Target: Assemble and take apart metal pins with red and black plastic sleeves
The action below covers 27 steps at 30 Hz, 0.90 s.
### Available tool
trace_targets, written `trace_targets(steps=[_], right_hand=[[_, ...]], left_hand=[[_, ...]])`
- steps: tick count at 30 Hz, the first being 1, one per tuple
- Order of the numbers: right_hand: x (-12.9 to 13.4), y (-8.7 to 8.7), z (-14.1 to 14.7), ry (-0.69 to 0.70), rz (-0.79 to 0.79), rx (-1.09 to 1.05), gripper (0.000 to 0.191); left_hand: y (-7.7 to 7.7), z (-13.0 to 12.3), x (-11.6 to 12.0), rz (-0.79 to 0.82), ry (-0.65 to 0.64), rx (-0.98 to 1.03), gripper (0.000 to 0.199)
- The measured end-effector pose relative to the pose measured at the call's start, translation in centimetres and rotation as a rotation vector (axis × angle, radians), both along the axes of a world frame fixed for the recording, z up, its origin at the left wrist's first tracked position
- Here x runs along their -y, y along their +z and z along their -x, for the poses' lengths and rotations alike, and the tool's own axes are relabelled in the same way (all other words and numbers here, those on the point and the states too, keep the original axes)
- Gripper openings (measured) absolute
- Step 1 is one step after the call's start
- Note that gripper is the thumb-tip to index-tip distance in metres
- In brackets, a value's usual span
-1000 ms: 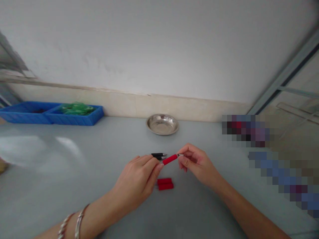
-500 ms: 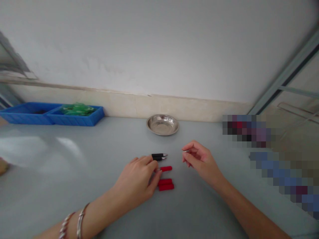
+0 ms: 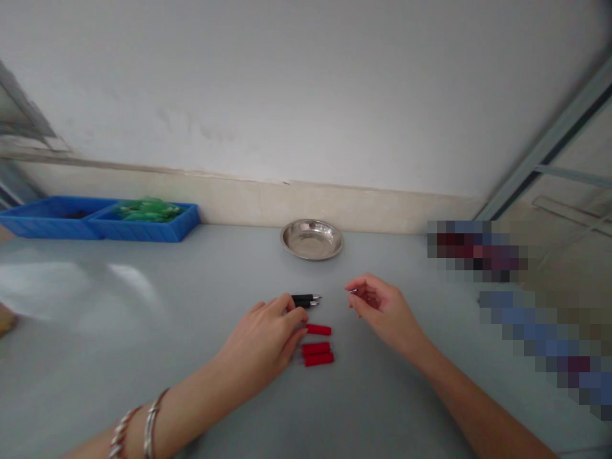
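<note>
My left hand [image 3: 268,328] is over the table with thumb and forefinger closed at the left end of a red piece [image 3: 319,329]; whether it grips that piece or something smaller is hidden. Two black pens with metal tips [image 3: 304,300] lie side by side, partly under its fingers. Nearer to me, two more red pieces [image 3: 317,354] rest next to each other. To the right, my right hand [image 3: 382,306] pinches a small silvery metal part [image 3: 352,291] between thumb and forefinger, above the table.
A round steel dish [image 3: 312,241] stands near the wall. Blue trays [image 3: 138,230] at the back left hold green plastic and something dark. Blurred-out items [image 3: 478,248] lie along the right side.
The red piece at my left fingertips has shifted slightly toward me and tilted. My right hand has moved a little to the left, still pinching the metal part.
</note>
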State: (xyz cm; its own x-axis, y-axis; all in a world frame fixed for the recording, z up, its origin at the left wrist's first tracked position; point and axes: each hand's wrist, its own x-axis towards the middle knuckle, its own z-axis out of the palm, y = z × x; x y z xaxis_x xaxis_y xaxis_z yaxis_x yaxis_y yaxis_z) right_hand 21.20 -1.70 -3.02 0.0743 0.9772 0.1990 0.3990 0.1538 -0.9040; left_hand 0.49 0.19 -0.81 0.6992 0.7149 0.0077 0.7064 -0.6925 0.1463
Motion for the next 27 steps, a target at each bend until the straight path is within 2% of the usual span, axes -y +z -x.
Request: trace_targets(steps=[7, 18, 24, 27], right_hand=[[-0.1, 0.0, 0.0, 0.005, 0.03, -0.011, 0.017], [0.2, 0.4, -0.1, -0.028, -0.045, 0.28, 0.014], [0.2, 0.6, 0.0, -0.028, -0.103, 0.432, 0.009], [0.2, 0.6, 0.0, -0.017, -0.104, 0.467, 0.009]], left_hand=[[0.2, 0.3, -0.1, 0.028, -0.027, 0.005, 0.022], [0.4, 0.5, 0.0, -0.022, -0.02, 0.049, 0.02], [0.6, 0.3, 0.6, 0.001, -0.113, 0.121, 0.031], [0.7, 0.3, 0.8, 0.042, -0.157, 0.106, 0.029]])
